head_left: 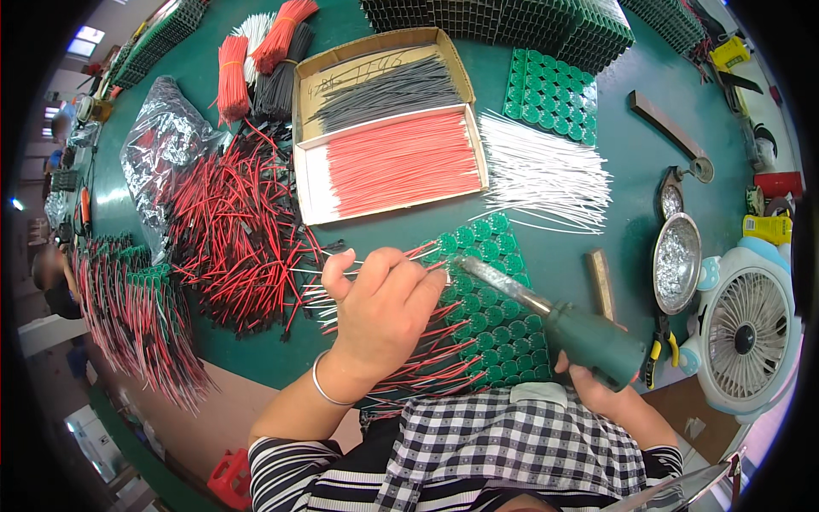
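Note:
My left hand (380, 299) is over the near panel of round green circuit boards (490, 299). Its thumb and forefinger are pinched on a thin wire at the panel's upper left; the wire's colour is hard to tell. A soldering iron (593, 341) with a thick green handle is gripped by my right hand (589, 386), whose fingers are partly hidden behind it. The metal tip slants up and left, close to my left fingertips; whether it touches the board is unclear. Red, white and black wires (431, 367) run leftward from several boards, below my left hand.
A cardboard box (384, 128) holds black and red wires. White wires (546, 175) and another board panel (550, 96) lie beside it. Red-black wires (235, 230) heap at left. At right are a metal dish (678, 263), a bar (601, 283), pliers (661, 350) and a fan (744, 337).

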The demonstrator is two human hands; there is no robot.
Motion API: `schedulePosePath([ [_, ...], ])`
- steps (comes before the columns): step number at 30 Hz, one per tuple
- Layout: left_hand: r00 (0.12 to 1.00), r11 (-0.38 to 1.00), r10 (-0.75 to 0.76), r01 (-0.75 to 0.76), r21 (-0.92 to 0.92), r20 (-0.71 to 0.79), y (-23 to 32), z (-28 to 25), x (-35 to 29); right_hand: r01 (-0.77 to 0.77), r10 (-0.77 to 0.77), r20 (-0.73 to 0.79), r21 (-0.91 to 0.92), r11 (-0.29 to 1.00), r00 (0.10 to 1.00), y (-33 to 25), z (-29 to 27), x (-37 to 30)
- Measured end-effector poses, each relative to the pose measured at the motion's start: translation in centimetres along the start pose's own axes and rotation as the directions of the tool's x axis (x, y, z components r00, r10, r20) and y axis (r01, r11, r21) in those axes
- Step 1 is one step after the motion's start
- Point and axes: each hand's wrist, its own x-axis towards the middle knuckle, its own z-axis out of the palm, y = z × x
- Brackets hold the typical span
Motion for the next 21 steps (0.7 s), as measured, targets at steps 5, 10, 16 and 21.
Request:
schedulePosePath([
  [5, 1.0, 1.0, -0.003, 0.003, -0.001, -0.012, 0.2, 0.0, -0.2, -0.154, 0.15, 0.036, 0.252, 0.955, 0.988, -0.3, -0.3, -1.2],
  [10, 1.0, 1.0, 0.018, -0.018, 0.014, -0.014, 0.2, -0.1, 0.1, -0.168, 0.173, 0.009, 0.296, 0.94, 0.985, -0.2, -0.5, -1.9],
  [16, 1.0, 1.0, 0.015, -0.016, -0.012, -0.014, 1.0, -0.7, -0.5, -0.153, 0.157, 0.017, 0.34, 0.928, 0.987, -0.4, -1.0, -2.2],
  [21, 1.0, 1.0, 0.024, -0.024, -0.007, 0.011, 1.4, -0.2, -1.0, -0.196, 0.179, 0.08, 0.377, 0.905, 0.981, -0.6, -0.7, -2.3],
])
